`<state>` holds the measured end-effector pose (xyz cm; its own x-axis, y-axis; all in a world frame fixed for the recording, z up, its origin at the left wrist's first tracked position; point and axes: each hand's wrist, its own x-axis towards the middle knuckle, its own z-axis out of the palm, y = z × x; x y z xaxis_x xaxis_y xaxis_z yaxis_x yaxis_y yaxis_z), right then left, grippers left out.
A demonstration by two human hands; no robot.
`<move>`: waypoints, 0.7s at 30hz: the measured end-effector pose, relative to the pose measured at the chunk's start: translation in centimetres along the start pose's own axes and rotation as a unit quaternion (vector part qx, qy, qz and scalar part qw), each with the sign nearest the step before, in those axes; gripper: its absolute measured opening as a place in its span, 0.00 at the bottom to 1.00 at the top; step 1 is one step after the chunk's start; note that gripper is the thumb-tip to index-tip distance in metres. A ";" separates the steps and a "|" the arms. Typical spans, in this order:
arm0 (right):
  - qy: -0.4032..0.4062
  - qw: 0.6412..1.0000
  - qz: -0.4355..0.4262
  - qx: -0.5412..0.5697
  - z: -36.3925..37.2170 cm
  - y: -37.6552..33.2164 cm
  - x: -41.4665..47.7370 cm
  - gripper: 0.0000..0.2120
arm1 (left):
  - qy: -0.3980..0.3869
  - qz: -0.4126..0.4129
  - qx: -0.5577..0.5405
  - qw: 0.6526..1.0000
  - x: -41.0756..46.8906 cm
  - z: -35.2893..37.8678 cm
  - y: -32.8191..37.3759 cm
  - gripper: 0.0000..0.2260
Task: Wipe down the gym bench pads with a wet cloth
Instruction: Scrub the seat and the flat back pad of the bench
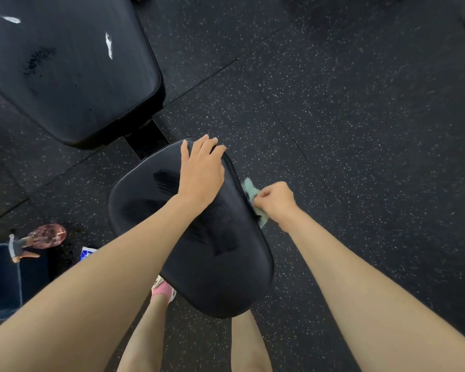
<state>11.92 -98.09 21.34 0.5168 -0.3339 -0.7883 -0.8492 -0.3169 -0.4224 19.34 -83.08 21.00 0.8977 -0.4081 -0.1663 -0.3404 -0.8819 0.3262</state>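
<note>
The black seat pad (145, 232) of the bench lies below me, with wet streaks across its middle. My left hand (200, 170) rests on its far end, fingers draped over the edge. My right hand (275, 201) grips a pale green cloth (249, 187) and holds it against the pad's right side edge. The larger black back pad (70, 71) fills the upper left, with small white tears and a damp patch on its surface.
A pink spray bottle (42, 237) lies on the speckled black rubber floor (360, 130) at the left, beside a dark blue box (3, 280) and a small blue-white packet (87, 252). My legs and a pink shoe (163, 289) stand below the seat.
</note>
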 end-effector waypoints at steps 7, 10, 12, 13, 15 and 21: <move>0.040 0.983 0.015 0.181 0.5 -2.1 0.2 0.09 | -0.005 -0.019 -0.017 1.000 -0.2 0.2 0.4 0.16; 0.050 0.983 -0.013 0.176 1.1 -4.0 0.8 0.14 | -0.011 -0.020 -0.018 1.000 -0.3 0.1 0.2 0.16; 0.049 0.984 -0.030 0.168 1.1 -4.5 1.2 0.20 | -0.018 -0.017 -0.013 1.000 -0.3 0.1 0.1 0.17; 0.043 0.986 -0.040 0.157 1.1 -4.7 1.2 0.22 | -0.023 -0.018 -0.010 1.000 -0.3 0.1 0.1 0.17; 0.030 0.989 -0.066 0.125 1.1 -4.6 1.1 0.23 | -0.028 -0.024 -0.009 0.999 -0.3 0.2 0.1 0.17; 0.061 0.991 -0.110 0.051 1.3 -4.9 0.8 0.08 | -0.027 -0.035 -0.015 0.999 -0.4 0.2 0.5 0.17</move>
<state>16.36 -95.60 22.24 0.6941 -0.3743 -0.6150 -0.7184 -0.3046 -0.6254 18.72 -83.38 21.02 0.9021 -0.3587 -0.2399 -0.2683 -0.9016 0.3392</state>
